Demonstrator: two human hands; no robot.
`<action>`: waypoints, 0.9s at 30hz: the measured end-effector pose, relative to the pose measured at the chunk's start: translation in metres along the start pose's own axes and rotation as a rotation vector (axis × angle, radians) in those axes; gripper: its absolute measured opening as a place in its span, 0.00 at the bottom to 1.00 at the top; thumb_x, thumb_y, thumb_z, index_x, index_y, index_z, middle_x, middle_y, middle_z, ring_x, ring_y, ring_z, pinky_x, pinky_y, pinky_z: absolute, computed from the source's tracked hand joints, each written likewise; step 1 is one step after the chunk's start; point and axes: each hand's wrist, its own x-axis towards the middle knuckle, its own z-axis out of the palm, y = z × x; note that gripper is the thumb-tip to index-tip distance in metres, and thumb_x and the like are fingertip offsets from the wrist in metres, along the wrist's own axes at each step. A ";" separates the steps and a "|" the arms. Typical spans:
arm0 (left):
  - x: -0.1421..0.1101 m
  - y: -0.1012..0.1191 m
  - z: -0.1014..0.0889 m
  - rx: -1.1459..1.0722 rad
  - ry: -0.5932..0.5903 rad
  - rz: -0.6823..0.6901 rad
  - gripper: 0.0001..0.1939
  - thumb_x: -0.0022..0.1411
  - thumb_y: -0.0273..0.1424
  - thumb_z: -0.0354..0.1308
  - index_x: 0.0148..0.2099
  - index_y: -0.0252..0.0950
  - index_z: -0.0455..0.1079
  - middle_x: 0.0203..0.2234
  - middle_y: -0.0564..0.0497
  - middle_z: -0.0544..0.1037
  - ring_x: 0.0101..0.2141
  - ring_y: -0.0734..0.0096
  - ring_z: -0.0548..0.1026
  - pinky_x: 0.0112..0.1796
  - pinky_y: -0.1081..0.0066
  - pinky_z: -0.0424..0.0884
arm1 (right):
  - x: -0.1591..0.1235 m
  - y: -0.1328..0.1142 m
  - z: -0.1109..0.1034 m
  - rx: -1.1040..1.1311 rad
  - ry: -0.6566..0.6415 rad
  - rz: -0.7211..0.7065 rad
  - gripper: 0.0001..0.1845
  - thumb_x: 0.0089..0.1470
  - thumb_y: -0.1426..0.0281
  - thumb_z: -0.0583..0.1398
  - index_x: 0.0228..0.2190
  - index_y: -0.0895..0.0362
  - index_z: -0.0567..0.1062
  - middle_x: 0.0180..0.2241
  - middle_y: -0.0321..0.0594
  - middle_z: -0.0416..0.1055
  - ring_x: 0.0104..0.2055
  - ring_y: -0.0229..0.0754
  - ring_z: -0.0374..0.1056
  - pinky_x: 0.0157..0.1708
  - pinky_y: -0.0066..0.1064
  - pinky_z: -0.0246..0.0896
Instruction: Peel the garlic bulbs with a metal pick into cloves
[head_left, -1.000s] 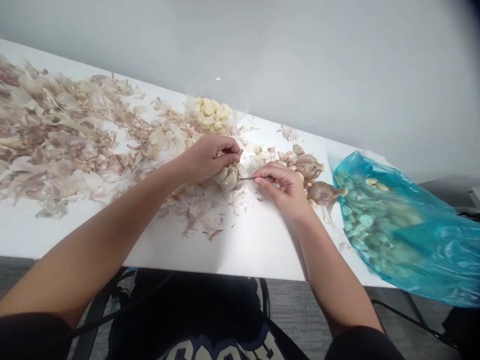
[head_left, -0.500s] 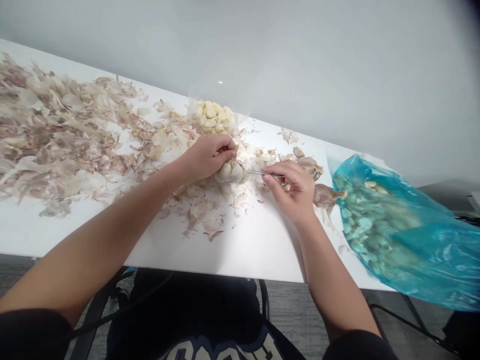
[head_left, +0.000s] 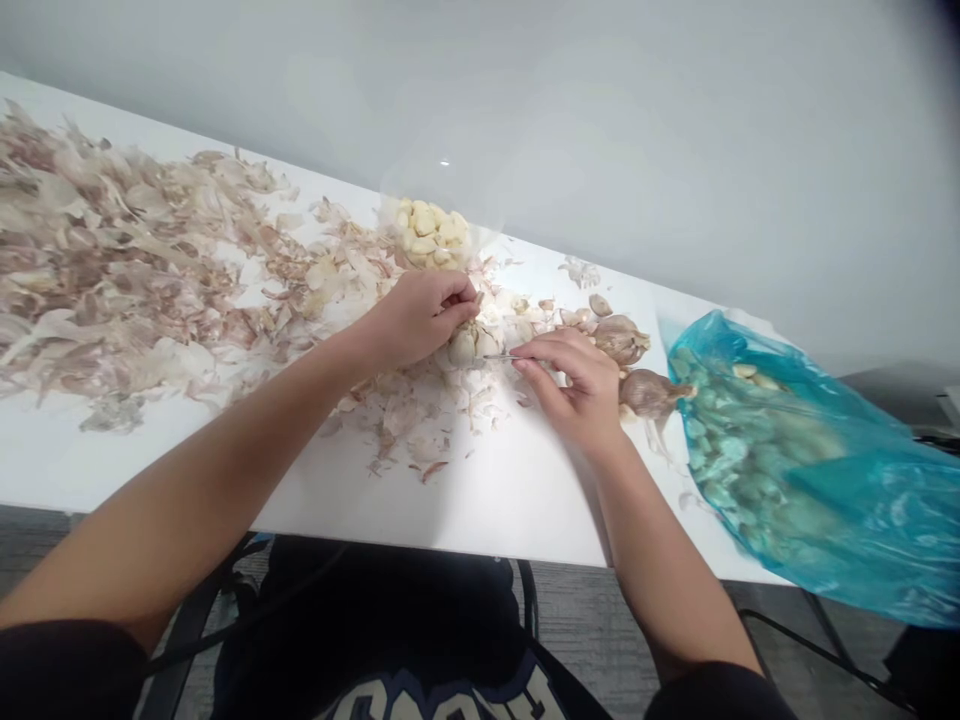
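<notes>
My left hand [head_left: 420, 312] pinches a pale garlic bulb [head_left: 463, 348] by its stem end, just above the table. Plump cloves show on the bulb's near side. Between the thumb and fingers of my right hand [head_left: 574, 380] is a thin metal tool [head_left: 501, 357]; its narrow tip touches or nearly touches the cloves. Its exact kind is too small to make out. Beside my right hand lie two purplish whole garlic bulbs, one farther back [head_left: 621, 338] and one nearer [head_left: 649, 393].
Peeled cloves [head_left: 431, 228] fill a clear container behind my left hand. A wide heap of garlic skins [head_left: 135, 270] covers the left of the white table [head_left: 517, 500]. At right, a blue plastic bag [head_left: 795, 470] holds pale cloves or bulbs. A wall stands behind.
The garlic bulb has turned in my left hand and now shows a gap between its cloves. My right hand has moved slightly left, bringing the tool's tip onto the bulb.
</notes>
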 end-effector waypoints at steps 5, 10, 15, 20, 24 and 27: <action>0.000 0.001 -0.001 -0.010 0.006 0.006 0.08 0.62 0.28 0.53 0.29 0.34 0.67 0.22 0.55 0.69 0.26 0.76 0.64 0.31 0.71 0.58 | 0.000 0.000 -0.003 -0.042 0.014 -0.032 0.06 0.55 0.76 0.62 0.36 0.55 0.77 0.31 0.38 0.77 0.35 0.38 0.71 0.36 0.33 0.66; 0.000 0.002 -0.001 -0.018 0.004 -0.018 0.08 0.62 0.27 0.54 0.29 0.33 0.67 0.22 0.55 0.68 0.26 0.76 0.63 0.31 0.70 0.57 | -0.002 0.005 -0.008 -0.101 0.034 -0.060 0.08 0.54 0.75 0.63 0.37 0.54 0.77 0.32 0.37 0.76 0.35 0.38 0.71 0.37 0.34 0.66; 0.000 0.001 0.000 -0.033 0.016 0.002 0.08 0.62 0.27 0.54 0.29 0.33 0.67 0.22 0.55 0.68 0.26 0.76 0.63 0.31 0.71 0.58 | -0.001 0.004 -0.006 -0.117 0.013 -0.073 0.07 0.55 0.74 0.63 0.37 0.54 0.78 0.32 0.38 0.77 0.34 0.38 0.71 0.36 0.34 0.66; 0.002 0.002 0.001 -0.033 0.003 -0.021 0.08 0.61 0.27 0.54 0.29 0.33 0.67 0.22 0.55 0.69 0.26 0.75 0.64 0.32 0.70 0.58 | 0.001 0.000 -0.003 -0.131 0.011 -0.081 0.05 0.56 0.75 0.62 0.36 0.55 0.78 0.31 0.37 0.77 0.33 0.38 0.71 0.36 0.34 0.65; 0.001 0.002 0.000 -0.027 -0.001 -0.033 0.08 0.62 0.26 0.54 0.29 0.33 0.66 0.22 0.55 0.68 0.26 0.75 0.64 0.32 0.70 0.58 | 0.000 0.000 -0.006 -0.125 -0.030 -0.084 0.04 0.56 0.75 0.62 0.34 0.56 0.78 0.31 0.38 0.78 0.34 0.37 0.71 0.37 0.34 0.62; 0.002 0.001 -0.001 -0.032 0.016 -0.063 0.10 0.63 0.26 0.54 0.28 0.34 0.65 0.21 0.56 0.67 0.25 0.76 0.62 0.31 0.70 0.56 | -0.001 -0.001 -0.010 -0.122 -0.180 -0.071 0.04 0.57 0.73 0.61 0.33 0.56 0.78 0.31 0.37 0.77 0.33 0.36 0.70 0.37 0.34 0.59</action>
